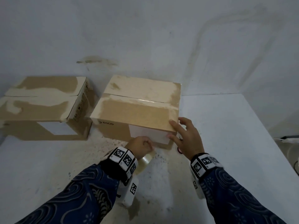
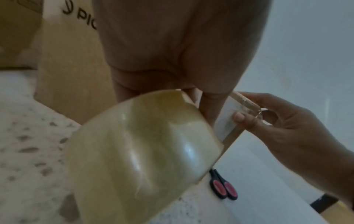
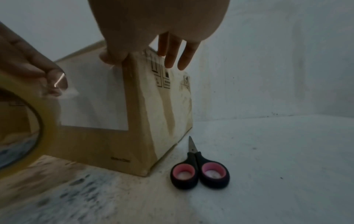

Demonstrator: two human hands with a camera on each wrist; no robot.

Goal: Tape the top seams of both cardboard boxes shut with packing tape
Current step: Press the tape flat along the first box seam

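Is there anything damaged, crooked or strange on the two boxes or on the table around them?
The left box looks worn: its top flaps do not meet evenly, and the near right corner is dented. Both it and the right box have pale patches where the brown surface is peeled. The scissors lie closed beside the right box, nothing odd.

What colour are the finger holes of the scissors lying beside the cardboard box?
Pink inside, ringed by black handles: the small pointed scissors, clearest in the right wrist view.
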